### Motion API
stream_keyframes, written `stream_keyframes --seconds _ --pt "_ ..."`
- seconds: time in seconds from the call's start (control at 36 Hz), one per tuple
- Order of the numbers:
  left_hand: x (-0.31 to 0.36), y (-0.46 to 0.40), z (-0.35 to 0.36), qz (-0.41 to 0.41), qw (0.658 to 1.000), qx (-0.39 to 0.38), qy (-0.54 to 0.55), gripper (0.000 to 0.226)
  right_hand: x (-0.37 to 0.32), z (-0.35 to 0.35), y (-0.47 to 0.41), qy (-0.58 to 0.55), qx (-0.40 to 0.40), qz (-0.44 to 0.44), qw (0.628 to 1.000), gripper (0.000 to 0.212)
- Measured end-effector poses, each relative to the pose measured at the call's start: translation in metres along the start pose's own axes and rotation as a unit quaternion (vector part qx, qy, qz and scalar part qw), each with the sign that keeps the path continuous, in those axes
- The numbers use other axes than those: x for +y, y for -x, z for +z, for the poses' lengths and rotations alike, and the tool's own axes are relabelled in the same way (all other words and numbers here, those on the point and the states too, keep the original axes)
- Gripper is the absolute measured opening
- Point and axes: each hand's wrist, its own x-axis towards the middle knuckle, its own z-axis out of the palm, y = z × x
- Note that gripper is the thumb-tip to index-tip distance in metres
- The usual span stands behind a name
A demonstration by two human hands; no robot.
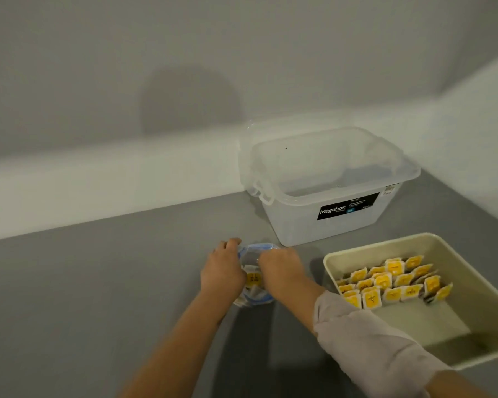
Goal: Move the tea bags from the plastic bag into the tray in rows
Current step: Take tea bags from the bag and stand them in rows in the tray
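- Plastic bag point(255, 249), clear with blue rim, lying on grey floor point(112, 297) just left of tray point(472, 282), mouth open toward far side.
- Left hand point(220, 271) on bag's left edge, fingers curled over blue rim, gripping it.
- Right hand point(281, 267) at bag's mouth, right side, fingers curled down inside; whether pinching anything cannot be told, fingertips hidden.
- One yellow tea bag point(253, 278) visible through bag, between both hands.
- Tea bags in tray point(391, 280) standing in rough rows across tray's far half; near half bare.
- Clear storage box point(328, 196), labelled Megabox, beyond tray, against wall point(156, 81).
- Pale sleeve point(357, 331) pushed up right forearm, overlapping tray's near-left corner.
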Motion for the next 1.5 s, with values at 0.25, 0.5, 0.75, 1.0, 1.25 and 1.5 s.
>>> stream_keyframes --seconds 0.25,0.5,0.75,1.0,1.25,1.5 --pt "-0.001 -0.002 -0.001 -0.004 1.0 -0.018 -0.006 0.063 0.001 -0.007 0.001 -0.019 -0.022 0.006 1.0 0.023" --pt "-0.001 -0.006 -0.001 0.002 1.0 -0.025 0.009 0.062 0.007 -0.012 -0.011 -0.013 -0.085 0.04 0.996 0.029" --pt "-0.004 -0.012 -0.006 0.019 0.993 -0.033 0.11 0.058 0.031 -0.02 -0.001 -0.189 0.04 0.057 0.98 0.024" --pt "0.02 -0.01 -0.02 -0.017 0.9 0.085 0.428 0.025 0.049 -0.034 0.008 -0.367 0.103 0.063 0.922 0.025" --pt "0.031 -0.012 -0.021 -0.194 0.618 -0.07 0.759 0.041 0.04 -0.051 0.019 -0.36 0.338 -0.045 0.869 0.023" --pt "0.029 -0.002 -0.034 -0.137 0.426 -0.263 0.855 0.082 0.045 -0.031 0.018 -0.085 0.506 -0.226 0.828 0.019"
